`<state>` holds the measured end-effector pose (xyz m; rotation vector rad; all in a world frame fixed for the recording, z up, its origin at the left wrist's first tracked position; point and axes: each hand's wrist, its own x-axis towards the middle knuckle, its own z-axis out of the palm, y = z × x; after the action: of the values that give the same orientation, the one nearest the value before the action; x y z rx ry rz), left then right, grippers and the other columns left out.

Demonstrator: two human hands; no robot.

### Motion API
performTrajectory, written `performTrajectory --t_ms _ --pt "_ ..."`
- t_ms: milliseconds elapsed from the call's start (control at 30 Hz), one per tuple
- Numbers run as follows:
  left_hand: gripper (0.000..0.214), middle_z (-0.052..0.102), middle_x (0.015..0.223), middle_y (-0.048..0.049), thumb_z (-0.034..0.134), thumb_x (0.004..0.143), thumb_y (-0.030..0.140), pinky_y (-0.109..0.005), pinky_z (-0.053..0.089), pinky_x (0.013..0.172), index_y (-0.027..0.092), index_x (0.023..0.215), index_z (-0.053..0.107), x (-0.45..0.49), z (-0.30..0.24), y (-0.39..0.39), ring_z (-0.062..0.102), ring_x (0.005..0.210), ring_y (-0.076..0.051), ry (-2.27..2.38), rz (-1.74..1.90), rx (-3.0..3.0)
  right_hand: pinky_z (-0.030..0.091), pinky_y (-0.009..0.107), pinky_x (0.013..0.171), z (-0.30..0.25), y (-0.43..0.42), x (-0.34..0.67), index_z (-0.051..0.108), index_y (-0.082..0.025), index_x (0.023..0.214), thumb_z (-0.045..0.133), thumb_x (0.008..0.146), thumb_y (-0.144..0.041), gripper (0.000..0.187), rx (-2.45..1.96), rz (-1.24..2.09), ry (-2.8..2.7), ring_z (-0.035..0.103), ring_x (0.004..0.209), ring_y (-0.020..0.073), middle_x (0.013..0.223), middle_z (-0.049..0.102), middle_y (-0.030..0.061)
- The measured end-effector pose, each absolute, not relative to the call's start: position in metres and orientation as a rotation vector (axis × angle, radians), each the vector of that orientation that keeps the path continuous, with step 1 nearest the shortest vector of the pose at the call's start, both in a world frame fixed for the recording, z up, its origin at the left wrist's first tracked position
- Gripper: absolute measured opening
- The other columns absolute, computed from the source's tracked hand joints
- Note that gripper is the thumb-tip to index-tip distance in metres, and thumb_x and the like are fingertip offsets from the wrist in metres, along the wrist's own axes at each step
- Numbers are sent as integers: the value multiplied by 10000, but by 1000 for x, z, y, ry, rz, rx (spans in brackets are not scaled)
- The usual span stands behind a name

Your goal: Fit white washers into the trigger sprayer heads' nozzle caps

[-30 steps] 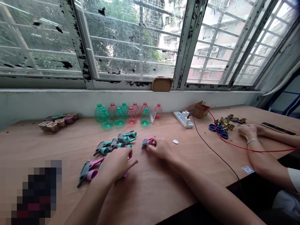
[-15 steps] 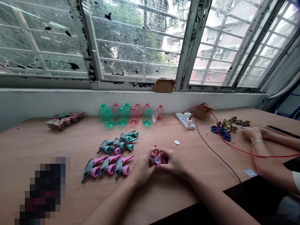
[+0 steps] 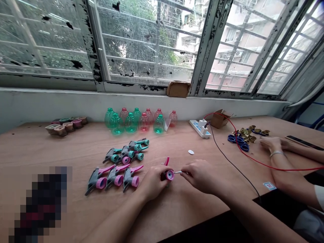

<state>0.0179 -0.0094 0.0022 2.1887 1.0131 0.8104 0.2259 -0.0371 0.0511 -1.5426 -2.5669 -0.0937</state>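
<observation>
My left hand (image 3: 152, 182) grips a grey trigger sprayer head with a pink trigger and pink nozzle cap (image 3: 169, 174). My right hand (image 3: 199, 176) pinches a thin metal pin (image 3: 178, 172), whose tip lies close to the pink cap. Three finished-looking grey-and-pink sprayer heads (image 3: 115, 178) lie in a row just left of my left hand. Behind them is a cluster of grey-and-teal sprayer heads (image 3: 126, 152). The hidden part of the held sprayer sits inside my left fingers.
Green and red plastic bottles (image 3: 131, 122) stand along the wall on the wooden table (image 3: 76, 216). A power strip (image 3: 199, 129) has a black cable and a red cable. A co-worker's hands (image 3: 272, 144) rest near blue rings (image 3: 236, 139) and brass parts (image 3: 246, 131).
My right hand has moved away to the right from the sprayer head and now holds the metal pin. My left hand keeps the sprayer, its trigger pointing upward.
</observation>
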Motion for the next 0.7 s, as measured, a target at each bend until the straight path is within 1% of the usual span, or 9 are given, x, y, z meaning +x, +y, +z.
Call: performTrajectory --t_ms 67,167,333,433,600,700 --pt "301 725 966 -16 574 746 108 -243 434 742 217 995 703 17 3 -10 638 856 -172 1019 769 2234 242 270 529 59 -42 220 705 -206 718 468 927 -332 341 -1625 -187 -2620 618 640 172 738 708 59" --pt "296 714 878 -8 563 759 111 -228 398 655 226 997 695 16 4 -9 623 773 -161 1022 684 2318 267 269 521 65 -49 211 723 -190 751 440 936 -322 363 -1701 -258 -2679 642 640 194 760 714 94" --pt "250 681 825 -4 547 756 77 -215 349 624 208 928 673 17 5 -10 590 729 -144 977 639 2396 313 280 529 64 -54 204 729 -183 750 423 931 -284 369 -1735 -299 -2740 646 625 220 741 708 116" --pt "228 667 808 2 547 766 80 -216 340 637 208 919 656 17 6 -11 581 732 -143 960 624 2414 315 276 547 64 -51 208 729 -194 750 424 932 -301 371 -1735 -248 -2745 641 630 208 754 714 104" --pt "169 646 767 16 531 805 99 -213 323 627 210 879 635 16 7 -10 559 698 -129 928 597 2436 255 273 559 51 -45 225 687 -210 684 449 937 -328 367 -1583 -95 -2705 617 645 161 722 711 40" --pt "174 646 773 19 542 802 102 -211 323 635 218 889 639 16 8 -9 557 711 -130 913 577 2454 235 276 567 38 -44 234 662 -202 679 445 951 -329 370 -1491 -52 -2657 596 637 133 724 699 19"
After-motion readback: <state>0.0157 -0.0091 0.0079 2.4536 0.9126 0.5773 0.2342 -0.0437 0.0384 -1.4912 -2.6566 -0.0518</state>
